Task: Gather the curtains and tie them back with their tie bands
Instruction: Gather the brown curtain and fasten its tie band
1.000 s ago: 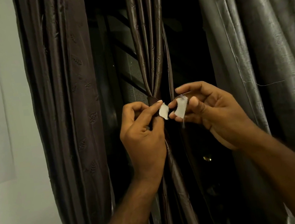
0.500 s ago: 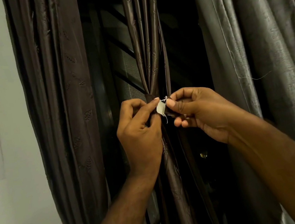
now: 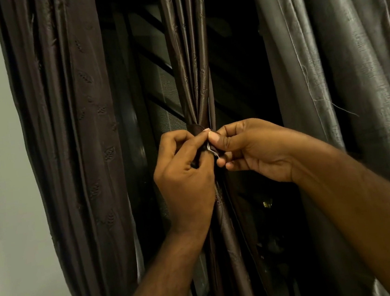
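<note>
A loose brown curtain hangs at the left. In the middle, the gathered curtain is cinched by its dark tie band. The left hand curls round one band end, probably to keep the wrap tight. The right hand pinches the other end's pale tab against it, apparently to fasten them. A grey curtain hangs ungathered at the right.

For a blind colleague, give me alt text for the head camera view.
A tie band around a gathered brown curtain is pinched closed by the left hand and right hand. A loose brown curtain hangs left, a grey curtain right.
</note>
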Available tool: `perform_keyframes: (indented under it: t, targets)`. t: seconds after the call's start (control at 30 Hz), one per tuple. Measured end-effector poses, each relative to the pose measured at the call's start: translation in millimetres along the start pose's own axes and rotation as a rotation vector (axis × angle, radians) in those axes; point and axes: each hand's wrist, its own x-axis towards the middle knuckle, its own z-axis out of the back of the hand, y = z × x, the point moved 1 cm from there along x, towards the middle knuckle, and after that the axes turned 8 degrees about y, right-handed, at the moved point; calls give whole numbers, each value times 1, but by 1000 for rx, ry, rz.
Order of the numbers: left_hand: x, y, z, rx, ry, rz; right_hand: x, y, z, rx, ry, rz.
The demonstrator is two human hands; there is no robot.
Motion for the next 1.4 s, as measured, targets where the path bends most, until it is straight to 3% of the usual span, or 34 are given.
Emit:
perform_keyframes:
  t: [0.2, 0.5, 0.7, 0.8, 1.03, 1.2, 1.3, 1.4]
  targets:
    - [1, 0, 5, 50, 76, -80, 1, -2, -2, 7, -116, 44]
    - [5, 7, 21, 194, 255, -291, -4, 8, 9, 104, 52, -27]
    - [8, 7, 20, 209, 341, -325, 1, 3, 2, -10, -232, -2]
    - [9, 7, 22, 196, 356, -336, 3, 5, 1, -107, -285, -17]
    - [14, 6, 25, 176, 391, -287, -1, 4, 6, -82, -172, 29]
    - [18, 3, 19, 249, 501, -84, -12, -1, 11, -151, -424, 209]
    - [20, -4, 12, 183, 569, -9, -23, 1, 19, -430, -620, 188]
    - [24, -14, 0, 89, 507, 39, -37, 5, 29, -623, -708, 178]
